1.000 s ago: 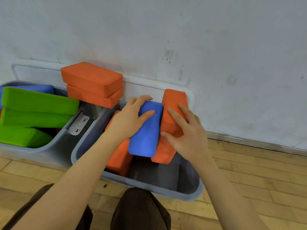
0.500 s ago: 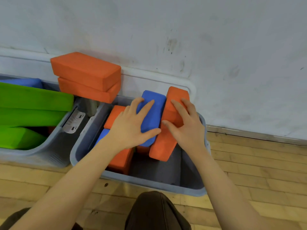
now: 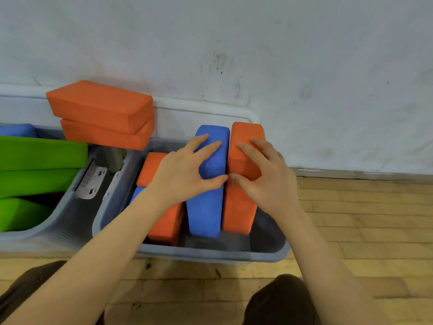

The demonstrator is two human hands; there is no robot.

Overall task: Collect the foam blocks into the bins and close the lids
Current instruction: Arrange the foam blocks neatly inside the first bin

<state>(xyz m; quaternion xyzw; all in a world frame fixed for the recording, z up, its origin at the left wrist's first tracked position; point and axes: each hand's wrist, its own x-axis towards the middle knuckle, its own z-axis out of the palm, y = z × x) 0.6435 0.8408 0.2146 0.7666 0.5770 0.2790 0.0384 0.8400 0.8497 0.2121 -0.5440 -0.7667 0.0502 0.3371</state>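
A grey bin [image 3: 210,254] stands on the wood floor against the wall. In it a blue foam block [image 3: 205,212] and an orange foam block [image 3: 239,207] stand on edge side by side. My left hand [image 3: 185,177] lies on the blue block, fingers stretched over its top and thumb across its face. My right hand [image 3: 269,179] presses on the orange block, thumb at the seam between the two. Left of them in the bin lie another orange block [image 3: 166,226] and a partly hidden blue one [image 3: 137,193].
A second grey bin [image 3: 35,235] at the left holds green blocks [image 3: 39,153] and a blue one. Two stacked orange blocks [image 3: 100,106] rest across the bins' back rims. The open lids [image 3: 187,113] lean on the wall. My knees are at the bottom.
The blue block has gone from tilted to standing upright and deeper beside the orange one. Both hands have shifted onto the blocks' tops, the left no longer wrapped round the blue block.
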